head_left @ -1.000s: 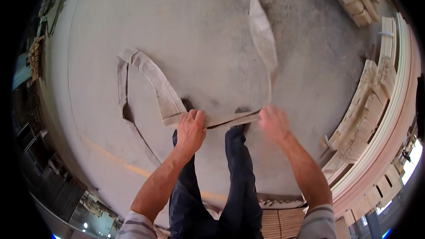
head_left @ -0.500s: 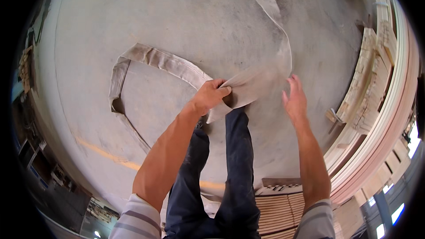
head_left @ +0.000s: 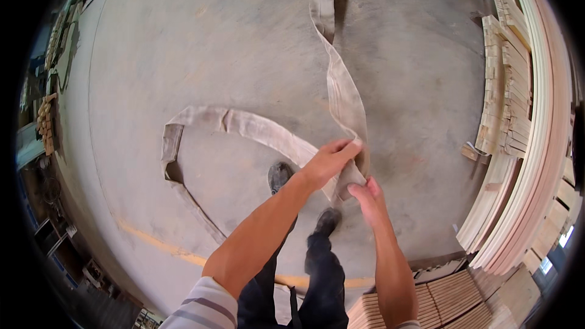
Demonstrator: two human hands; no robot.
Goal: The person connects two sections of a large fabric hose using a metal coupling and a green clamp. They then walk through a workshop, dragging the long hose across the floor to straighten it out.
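A long, flat, beige canvas hose (head_left: 347, 94) runs from the far edge of the floor down to my hands, twisting along the way. Another stretch of it bends left from my hands, folds over at a corner and trails back toward my left forearm. My left hand (head_left: 331, 163) is closed on the hose in front of my feet, thumb on top. Just to the right and nearer, my right hand (head_left: 369, 201) pinches the same hose between thumb and fingers. A short flap of the fabric hangs beneath both hands.
Long pale boards (head_left: 536, 128) are stacked along the right side, with shorter wooden pieces (head_left: 492, 85) beside them. Slatted wood (head_left: 426, 301) lies at the lower right. My shoes (head_left: 280, 176) stand on the concrete floor near a yellow line (head_left: 161, 244).
My right hand, open and apart before, has come left and taken hold of the hose. My left hand has shifted right. The far stretch of hose now hangs straighter, and my view has shifted.
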